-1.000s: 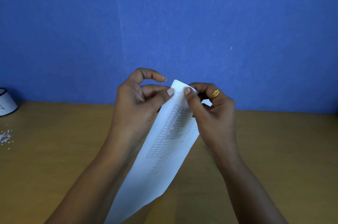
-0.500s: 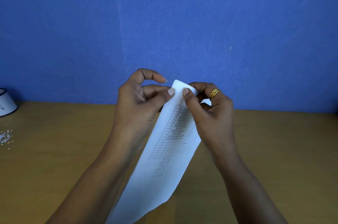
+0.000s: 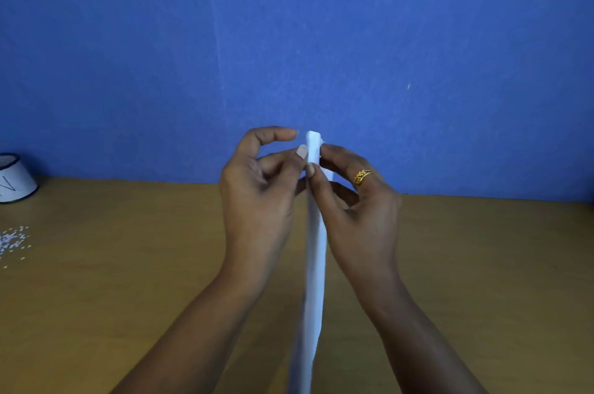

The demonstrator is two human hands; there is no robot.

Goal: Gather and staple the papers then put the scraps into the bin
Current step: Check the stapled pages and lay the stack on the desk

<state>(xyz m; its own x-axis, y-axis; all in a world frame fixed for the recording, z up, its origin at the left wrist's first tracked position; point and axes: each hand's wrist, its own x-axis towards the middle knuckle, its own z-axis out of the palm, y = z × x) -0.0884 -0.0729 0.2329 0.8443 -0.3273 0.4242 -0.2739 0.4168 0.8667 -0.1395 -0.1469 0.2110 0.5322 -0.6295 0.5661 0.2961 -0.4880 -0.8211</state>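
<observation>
White papers (image 3: 315, 265) hang almost edge-on to the camera, held up above the wooden table (image 3: 128, 297), so the printed side is hidden. My left hand (image 3: 260, 194) pinches their top corner from the left with thumb and a finger, its index finger curled above. My right hand (image 3: 350, 200), wearing a gold ring, pinches the same corner from the right. A scatter of tiny white paper scraps (image 3: 13, 242) lies on the table at the far left. Behind the scraps stands a small white bin (image 3: 14, 181) with a dark rim. No stapler is in view.
A blue wall (image 3: 321, 40) rises straight behind the table's far edge. Bare wooden tabletop stretches to both sides of my arms.
The papers have turned from facing the camera, table print visible, to nearly edge-on. Both hands kept their pinch on the top corner and shifted slightly.
</observation>
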